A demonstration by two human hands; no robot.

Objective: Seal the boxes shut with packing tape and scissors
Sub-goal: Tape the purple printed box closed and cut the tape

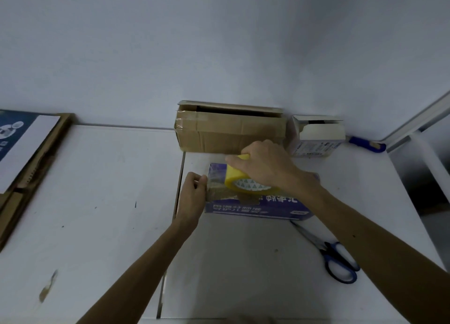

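Purple box [258, 209], glossy printed card with white lettering, lies flat at mid-table, long side toward the camera. Its top already carries brownish, wrinkled clear film. Tape roll [246, 180]: yellow ring with a white patterned core, standing tilted on the box top. Right hand [265, 165] comes from above, fingers curled over the roll's rim, gripping it firmly; the hand hides much of the roll and the box's far right part. Tape strip [215, 181], shiny and translucent, runs from the roll leftward to the box's left end. Left hand [193, 194] has curled fingers and thumb there, pinching the strip's free end against that edge. Scissors [333, 255], steel blades closed and blue plastic loops, lie on the table [97, 189] to the right, nearer the camera than the box and partly under the right forearm, blade tip close to the box's near right corner. Behind, against the wall: brown cardboard carton [229, 133], matte and creased, old tape on its left end, top flap ajar. Just right of it is a small white box [316, 138], flap open, then a blue-handled tool [367, 143], too blurred to identify. Flattened cardboard sheets [36, 158] are stacked at the far left. The table is white, scuffed and stained, with a seam down the middle.
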